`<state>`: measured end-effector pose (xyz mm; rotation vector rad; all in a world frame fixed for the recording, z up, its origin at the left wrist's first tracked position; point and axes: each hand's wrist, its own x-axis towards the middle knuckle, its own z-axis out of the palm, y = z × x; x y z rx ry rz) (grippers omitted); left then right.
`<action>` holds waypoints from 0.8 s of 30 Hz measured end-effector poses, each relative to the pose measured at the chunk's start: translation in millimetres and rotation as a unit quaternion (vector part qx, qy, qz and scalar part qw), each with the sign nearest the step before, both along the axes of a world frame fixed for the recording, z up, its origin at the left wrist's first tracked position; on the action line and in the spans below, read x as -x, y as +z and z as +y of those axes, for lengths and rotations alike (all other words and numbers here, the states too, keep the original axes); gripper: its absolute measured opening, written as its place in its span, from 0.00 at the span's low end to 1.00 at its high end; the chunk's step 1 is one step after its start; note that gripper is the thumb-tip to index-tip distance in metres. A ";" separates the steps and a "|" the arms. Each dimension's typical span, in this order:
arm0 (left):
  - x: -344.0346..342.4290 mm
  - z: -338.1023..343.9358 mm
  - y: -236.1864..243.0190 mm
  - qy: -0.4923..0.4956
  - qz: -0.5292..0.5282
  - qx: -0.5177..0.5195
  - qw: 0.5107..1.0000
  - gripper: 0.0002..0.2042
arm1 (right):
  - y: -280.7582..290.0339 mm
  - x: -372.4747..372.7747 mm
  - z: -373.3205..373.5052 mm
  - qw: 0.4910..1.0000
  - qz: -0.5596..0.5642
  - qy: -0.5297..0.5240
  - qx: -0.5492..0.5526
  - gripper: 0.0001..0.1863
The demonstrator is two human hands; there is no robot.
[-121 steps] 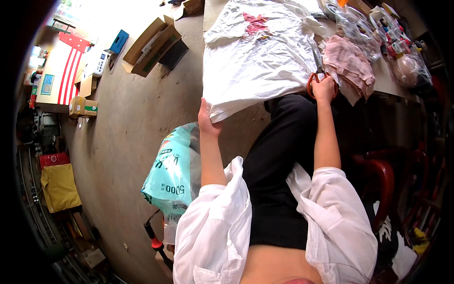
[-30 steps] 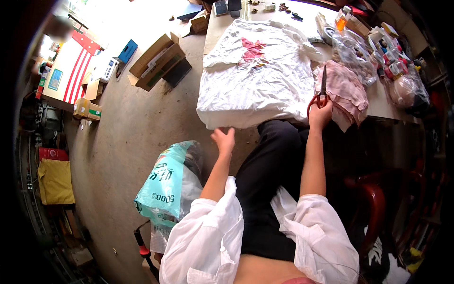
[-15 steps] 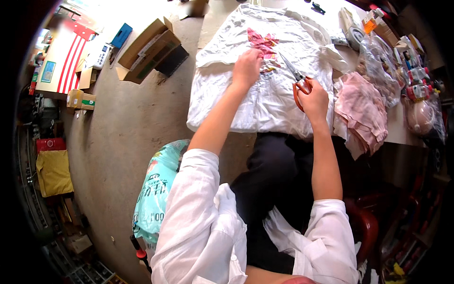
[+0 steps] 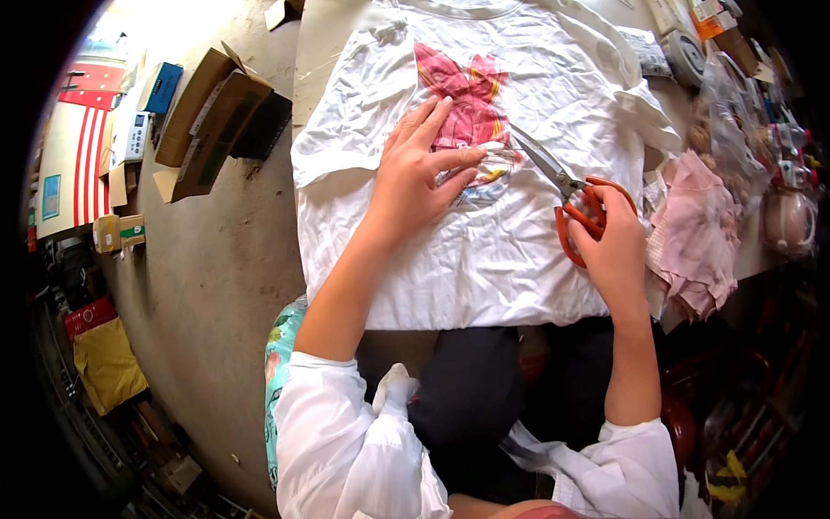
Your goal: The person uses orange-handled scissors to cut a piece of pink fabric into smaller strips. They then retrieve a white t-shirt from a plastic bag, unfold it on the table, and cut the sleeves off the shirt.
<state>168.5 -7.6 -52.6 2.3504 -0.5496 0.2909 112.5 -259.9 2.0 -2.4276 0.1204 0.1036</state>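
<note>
A white T-shirt (image 4: 484,277) lies spread and wrinkled on the table, with a pink printed design (image 4: 467,86) on its front. My left hand (image 4: 422,169) rests on it with fingers spread, partly covering the print's lower left. My right hand (image 4: 609,246) grips orange-handled scissors (image 4: 546,160) over the shirt's right part; their blades point up-left, with the tips beside the print. Whether the blades touch the cloth I cannot tell. A crumpled pink cloth (image 4: 692,233) lies just to the right of the shirt.
Plastic bags (image 4: 726,130) and small goods crowd the table's (image 4: 316,43) right side. Cardboard boxes (image 4: 207,130) stand on the floor at left. A turquoise bag (image 4: 281,372) is by my left arm; a dark red chair (image 4: 679,437) is at lower right.
My left hand has moved from the shirt's lower edge up onto the print. My right hand has brought the scissors leftward over the shirt. The view has moved closer to the table.
</note>
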 end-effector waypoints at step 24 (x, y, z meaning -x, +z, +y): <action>-15.8 4.7 -11.7 0.098 -0.068 0.071 0.990 0.10 | -26.0 -14.4 -3.4 0.997 -0.076 -0.014 0.011 0.14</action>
